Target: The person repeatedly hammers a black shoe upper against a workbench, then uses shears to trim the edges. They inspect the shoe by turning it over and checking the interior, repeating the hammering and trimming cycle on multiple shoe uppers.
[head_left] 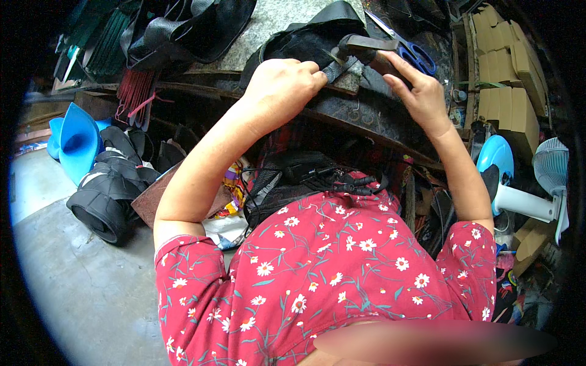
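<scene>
At the front edge of the workbench, my left hand [284, 85] is closed, its fingers pinching the edge of a black leather piece [305, 44]. The piece lies curved over a speckled stone slab [274, 17]. In my right hand [420, 91] is a hammer [369, 47], its dark head over the leather edge just right of my left fingers. The thumb and fingers of that hand are around the handle. Beyond my right hand lies a pair of scissors [416, 58] with blue handles. My left fingertips are partly hidden.
More black leather [186, 33] lies at the back left, above hanging red strips [135, 94]. Black shoes [101, 207] and a blue curved object [81, 140] are on the left. Cardboard boxes [503, 107] and a fan [549, 165] stand right. Black mesh [287, 180] is below the bench.
</scene>
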A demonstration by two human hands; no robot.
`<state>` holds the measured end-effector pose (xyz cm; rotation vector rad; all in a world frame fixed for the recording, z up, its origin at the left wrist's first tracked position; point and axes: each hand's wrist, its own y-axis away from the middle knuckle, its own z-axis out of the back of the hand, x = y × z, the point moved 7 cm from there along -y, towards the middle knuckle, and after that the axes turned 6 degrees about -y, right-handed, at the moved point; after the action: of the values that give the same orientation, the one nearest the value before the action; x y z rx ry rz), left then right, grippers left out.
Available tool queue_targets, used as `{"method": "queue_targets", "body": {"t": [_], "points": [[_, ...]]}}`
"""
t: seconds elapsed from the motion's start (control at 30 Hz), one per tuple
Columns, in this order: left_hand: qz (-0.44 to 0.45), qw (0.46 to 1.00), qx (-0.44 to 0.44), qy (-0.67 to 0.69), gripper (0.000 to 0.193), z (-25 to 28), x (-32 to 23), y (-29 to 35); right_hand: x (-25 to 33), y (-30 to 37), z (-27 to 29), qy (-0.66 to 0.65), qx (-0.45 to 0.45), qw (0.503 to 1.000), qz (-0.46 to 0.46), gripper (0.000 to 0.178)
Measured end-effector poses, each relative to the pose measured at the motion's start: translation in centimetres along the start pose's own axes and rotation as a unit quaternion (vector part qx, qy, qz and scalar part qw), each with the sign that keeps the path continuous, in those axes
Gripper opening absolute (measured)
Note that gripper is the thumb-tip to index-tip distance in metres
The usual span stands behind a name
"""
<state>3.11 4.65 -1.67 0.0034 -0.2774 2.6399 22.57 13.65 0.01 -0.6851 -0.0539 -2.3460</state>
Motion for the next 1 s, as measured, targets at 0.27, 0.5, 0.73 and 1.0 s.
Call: {"method": "queue_targets", "body": {"t": [0.27,0.5,0.73,1.0], "points": [[0.022,0.997,-0.067,0.009,0.008,0.4,0.2,-0.4,1.2,0.3,2.1,-0.22,-0.169,0.958,0.078,0.043],[0.012,0.99,-0.132,-0.041,0.006,0.2,1.0,-2.9,0.9,-0.6,2.3,-0.12,-0.16,0.977,0.078,0.038],[0.071,0.982,-0.147,-0.091,0.009,0.6,1.9,-3.7,-1.2,-2.0,0.2,0.054,-0.094,0.993,0.046,0.039],[0.067,0.994,-0.075,-0.052,0.01,2.2,0.8,-0.1,-1.5,-1.8,0.3,0.074,-0.129,0.987,0.063,0.038]]}}
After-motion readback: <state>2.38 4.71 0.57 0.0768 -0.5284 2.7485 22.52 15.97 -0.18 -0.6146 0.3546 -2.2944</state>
